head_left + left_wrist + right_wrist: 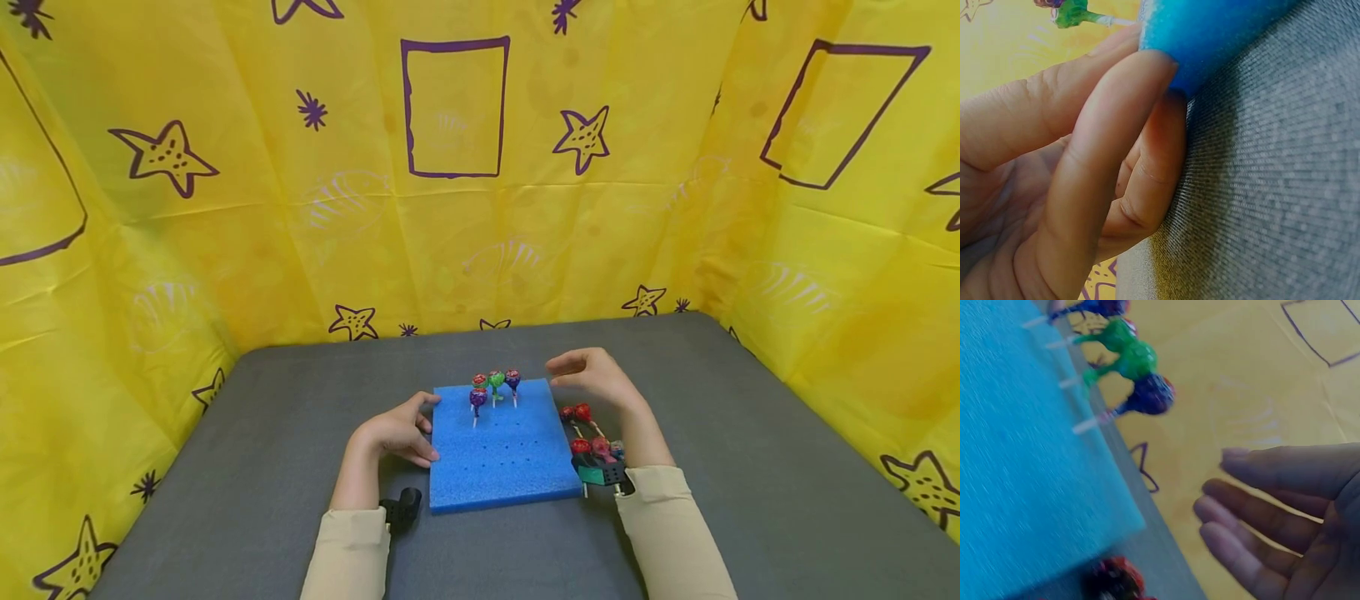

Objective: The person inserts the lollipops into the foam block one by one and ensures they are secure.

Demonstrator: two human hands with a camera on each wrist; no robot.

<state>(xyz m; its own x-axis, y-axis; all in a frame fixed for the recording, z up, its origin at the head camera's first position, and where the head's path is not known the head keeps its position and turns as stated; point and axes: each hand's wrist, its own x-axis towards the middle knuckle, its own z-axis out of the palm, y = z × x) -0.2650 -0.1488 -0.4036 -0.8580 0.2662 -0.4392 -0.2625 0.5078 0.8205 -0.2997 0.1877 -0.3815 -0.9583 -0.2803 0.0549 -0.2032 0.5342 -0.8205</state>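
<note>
A blue foam board [495, 467] with small holes lies on the dark table. Several wrapped lollipops stand upright near its far edge, among them a green one [497, 379] and a purple one [477, 398]. At the board's left edge, my left hand [393, 429] holds it with bent fingers; in the left wrist view the fingertips [1160, 65] press at the foam's corner. My right hand [596, 379] hovers beyond the far right corner, its fingers loosely bent with nothing between them. The right wrist view shows that hand [1279, 512] apart from the standing lollipops [1141, 362].
Loose lollipops [581, 412], mostly red, lie along the board's right side, partly beneath my right wrist. Black wrist cameras [405, 507] are worn at both sleeves. Yellow cloth walls [450, 250] with drawn stars enclose the grey table [300, 467].
</note>
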